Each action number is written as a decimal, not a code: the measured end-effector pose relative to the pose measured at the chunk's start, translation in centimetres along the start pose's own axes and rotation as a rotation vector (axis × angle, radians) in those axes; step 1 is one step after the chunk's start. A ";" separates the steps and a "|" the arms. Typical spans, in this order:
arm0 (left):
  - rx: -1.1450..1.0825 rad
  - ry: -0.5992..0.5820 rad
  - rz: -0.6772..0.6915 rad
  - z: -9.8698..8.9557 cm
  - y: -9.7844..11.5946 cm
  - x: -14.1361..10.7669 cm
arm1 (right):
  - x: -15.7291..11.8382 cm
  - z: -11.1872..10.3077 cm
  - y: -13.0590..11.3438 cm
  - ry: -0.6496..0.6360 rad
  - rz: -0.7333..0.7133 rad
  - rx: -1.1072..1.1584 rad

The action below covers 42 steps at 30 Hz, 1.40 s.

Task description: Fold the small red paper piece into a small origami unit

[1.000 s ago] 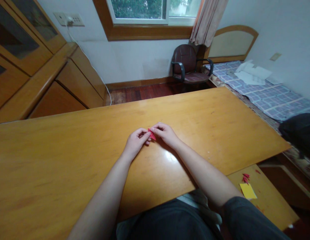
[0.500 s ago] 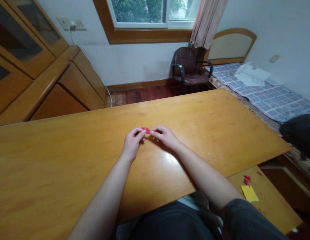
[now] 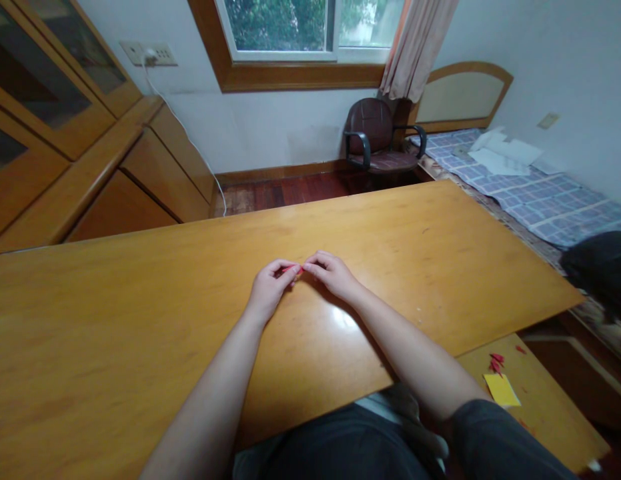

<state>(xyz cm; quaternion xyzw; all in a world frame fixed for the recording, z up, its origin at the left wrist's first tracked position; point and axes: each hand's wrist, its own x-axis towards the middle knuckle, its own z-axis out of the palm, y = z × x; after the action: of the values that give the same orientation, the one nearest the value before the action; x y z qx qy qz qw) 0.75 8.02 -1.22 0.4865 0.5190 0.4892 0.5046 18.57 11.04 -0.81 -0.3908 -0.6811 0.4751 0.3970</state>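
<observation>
Over the middle of the wooden table (image 3: 180,320), both hands meet at a small red folded paper piece (image 3: 301,269). My left hand (image 3: 271,285) pinches it between thumb and fingers, which cover most of it. From the other side, the thumb and fingertips of my right hand (image 3: 332,274) are closed on its right end. Only slivers of red show between the fingers, so its exact shape is hidden.
At lower right, a lower board (image 3: 545,413) carries several red folded pieces (image 3: 496,363) and a yellow paper square (image 3: 501,390). Beyond the table stand an armchair (image 3: 373,137) and a bed (image 3: 530,190) with a black bag (image 3: 603,270). Cabinets (image 3: 140,173) line the left.
My left hand has shifted slightly right and its fingers now cover more of the red piece. The right hand stays almost in place. The view has tilted a little.
</observation>
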 end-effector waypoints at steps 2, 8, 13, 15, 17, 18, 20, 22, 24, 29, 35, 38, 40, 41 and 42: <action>-0.011 -0.011 -0.003 0.0 0.1 -0.1 | 0.0 0.0 0.0 0.017 0.091 0.116; -0.020 -0.013 -0.027 -0.1 0.2 -0.2 | -0.1 -0.1 -0.2 0.022 0.264 0.366; -0.088 0.042 -0.040 -0.1 0.1 -0.1 | -0.1 -0.2 -0.3 0.032 0.288 0.454; -0.122 0.059 -0.048 -0.2 0.1 -0.1 | -0.2 -0.1 -0.4 0.025 0.273 0.463; -0.138 0.063 -0.052 -0.2 -0.1 -0.1 | -0.2 -0.1 -0.5 0.019 0.263 0.466; -0.138 0.060 -0.050 -0.3 -0.1 -0.1 | -0.2 -0.1 -0.5 0.009 0.261 0.459; -0.124 0.028 -0.048 -0.3 -0.2 0.0 | -0.2 -0.2 -0.5 -0.002 0.261 0.437; -0.107 0.002 -0.044 -0.3 -0.2 0.0 | -0.2 -0.2 -0.4 -0.006 0.261 0.415; -0.095 -0.003 -0.041 -0.1 -0.1 -0.1 | -0.2 -0.2 -0.3 -0.003 0.261 0.403; -0.034 0.025 0.053 0.4 0.3 -0.4 | 0.0 0.0 0.0 0.057 0.254 0.421; 0.272 -0.045 0.337 0.5 0.9 -0.8 | 0.0 0.0 0.0 0.056 0.258 0.468; 0.341 0.032 0.398 0.1 1.3 -0.8 | 0.0 -0.1 -0.2 0.047 0.240 0.451; 0.352 0.058 0.413 0.0 1.5 -0.9 | -0.1 -0.1 -0.4 0.040 0.233 0.437; 0.352 0.061 0.415 -0.1 1.6 -0.9 | -0.1 -0.1 -0.4 0.035 0.232 0.431; 0.349 0.061 0.417 -0.1 1.6 -0.9 | -0.1 -0.1 -0.5 0.031 0.231 0.425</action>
<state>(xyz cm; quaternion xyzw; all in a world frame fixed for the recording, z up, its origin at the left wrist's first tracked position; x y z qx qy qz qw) 0.68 7.18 0.41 0.6475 0.4991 0.5001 0.2856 18.60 10.86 -0.33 -0.3811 -0.5102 0.6441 0.4238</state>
